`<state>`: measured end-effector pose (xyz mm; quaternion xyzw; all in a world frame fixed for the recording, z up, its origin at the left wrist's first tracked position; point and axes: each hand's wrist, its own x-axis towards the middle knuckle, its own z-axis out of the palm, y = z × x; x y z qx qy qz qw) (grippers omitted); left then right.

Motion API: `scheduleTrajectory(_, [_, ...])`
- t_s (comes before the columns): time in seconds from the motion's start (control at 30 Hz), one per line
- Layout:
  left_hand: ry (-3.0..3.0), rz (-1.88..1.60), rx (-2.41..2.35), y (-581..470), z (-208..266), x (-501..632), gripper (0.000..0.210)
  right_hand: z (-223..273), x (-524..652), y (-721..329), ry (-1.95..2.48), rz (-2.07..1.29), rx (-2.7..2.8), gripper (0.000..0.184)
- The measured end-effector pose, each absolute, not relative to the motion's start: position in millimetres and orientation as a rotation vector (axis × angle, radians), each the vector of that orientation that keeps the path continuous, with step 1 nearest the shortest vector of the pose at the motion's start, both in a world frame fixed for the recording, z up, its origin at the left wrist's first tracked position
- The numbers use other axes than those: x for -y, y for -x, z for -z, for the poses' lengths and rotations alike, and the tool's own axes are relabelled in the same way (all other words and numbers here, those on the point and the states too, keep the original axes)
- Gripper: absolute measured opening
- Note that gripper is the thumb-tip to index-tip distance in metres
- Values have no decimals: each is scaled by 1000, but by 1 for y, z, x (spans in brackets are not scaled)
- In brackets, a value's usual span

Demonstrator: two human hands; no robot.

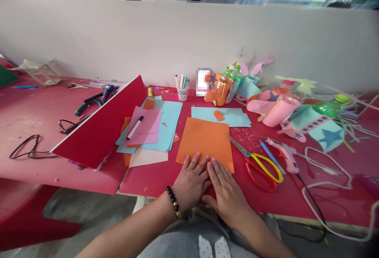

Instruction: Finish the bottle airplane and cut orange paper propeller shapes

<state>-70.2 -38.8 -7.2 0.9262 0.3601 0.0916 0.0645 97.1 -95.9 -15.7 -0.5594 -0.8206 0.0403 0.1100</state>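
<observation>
A sheet of orange paper (pixel 205 139) lies flat on the red table in front of me. My left hand (pixel 192 179), with a beaded bracelet at the wrist, rests on its near edge, fingers stretched out. Beside it, my right hand (pixel 226 191) also lies flat, its fingertips on the same edge and touching or nearly touching the left fingers. Neither hand holds anything. Scissors (pixel 251 159) with one yellow and one red handle lie right of the paper, their tip at its edge. Behind it are light blue sheets (pixel 204 112) with a small orange cutout (pixel 219 115).
On the left, a marker (pixel 135 127) lies on stacked coloured papers beside a red divider board (pixel 100 127). A pen cup (pixel 182 93) stands at the back. Paper-covered bottle crafts (pixel 281 110), a pink glue gun (pixel 286 153) and a white cable (pixel 328 185) occupy the right.
</observation>
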Motion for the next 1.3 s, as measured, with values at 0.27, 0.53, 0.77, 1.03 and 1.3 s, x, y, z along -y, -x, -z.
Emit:
scheduleTrajectory(0.27, [-2775, -285, -1139, 82, 8, 38, 48, 15, 103, -108, 1780, -86, 2400, 83])
scheduleTrajectory(0.53, [-2769, -287, -1356, 126, 10, 39, 49, 18, 107, -120, 1835, 1, 2384, 85])
scheduleTrajectory(0.77, [-2763, -262, -1396, 133, 2, 40, 46, 24, 117, -136, 1909, 93, 2340, 84])
scheduleTrajectory(1.03, [-2689, -369, -1367, 127, -9, 27, 33, 25, 115, -138, 1882, 120, 2343, 80])
scheduleTrajectory(1.3, [-2690, -409, -1301, 138, -8, 21, 31, 30, 117, -143, 1887, 187, 2341, 82])
